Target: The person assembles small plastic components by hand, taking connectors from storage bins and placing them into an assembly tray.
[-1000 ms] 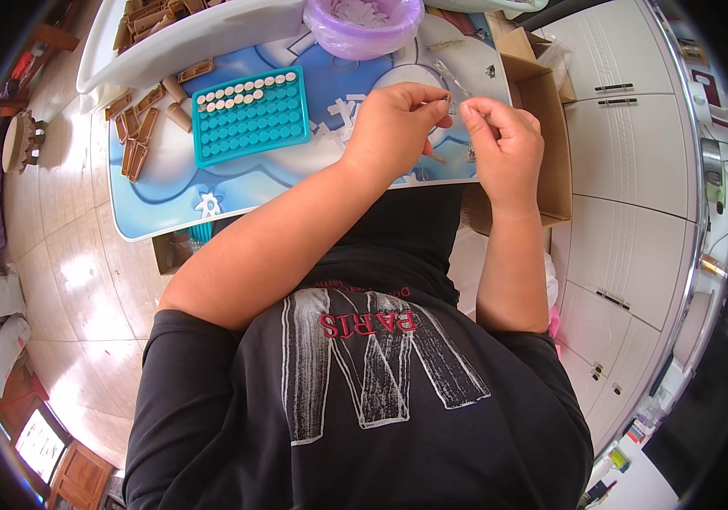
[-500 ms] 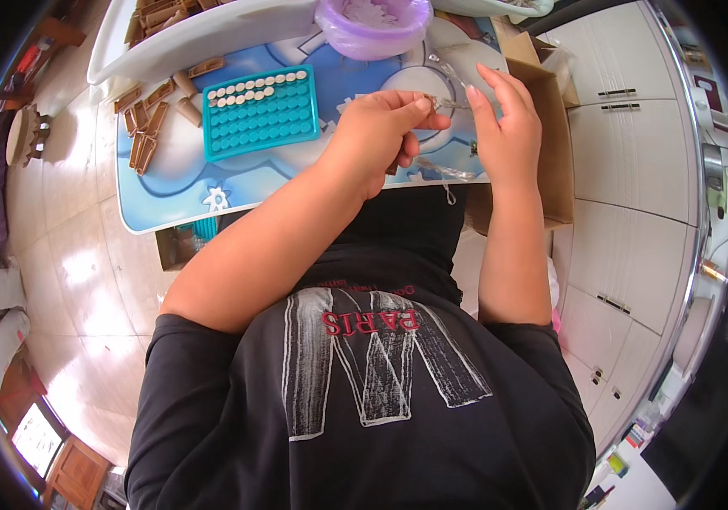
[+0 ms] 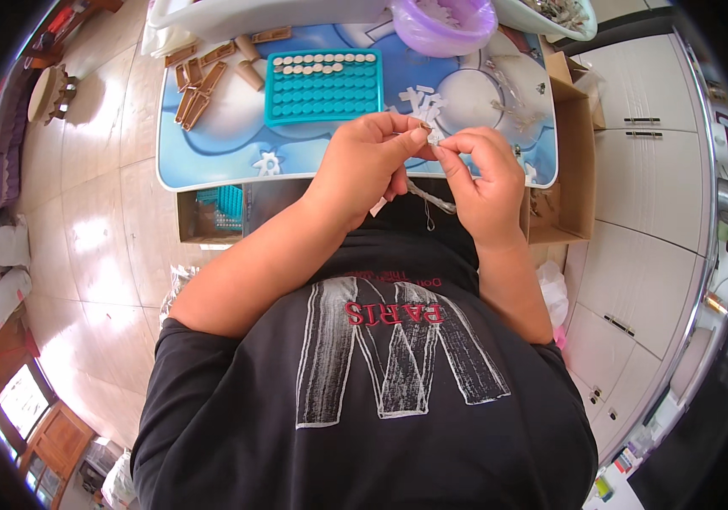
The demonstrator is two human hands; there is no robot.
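My left hand [image 3: 366,155] is closed, thumb and forefinger pinched together near the table's front edge. Against its fingertips my right hand [image 3: 485,174] pinches too, and a small white piece [image 3: 434,136] shows between the two. What exactly the left fingers grip is too small to tell. Below the hands hangs a clear, twisted strand [image 3: 432,197] with a thin loop at its end. Just beyond the fingertips lies a loose heap of small white strips [image 3: 423,100]. A teal tray [image 3: 323,119] with rows of round cups stands farther left; white discs sit along its far rows.
Several brown plastic pieces [image 3: 201,100] lie at the table's left. A purple bowl [image 3: 449,38] lined with clear film stands at the back, beside a white tray [image 3: 572,25] of small parts. Clear strands [image 3: 508,93] lie at the right; a cardboard box [image 3: 581,170] adjoins the table.
My right hand has come in from the right, its spread fingers closing to a pinch at the left fingertips. The white piece now shows there. The whole view has shifted and turned slightly.
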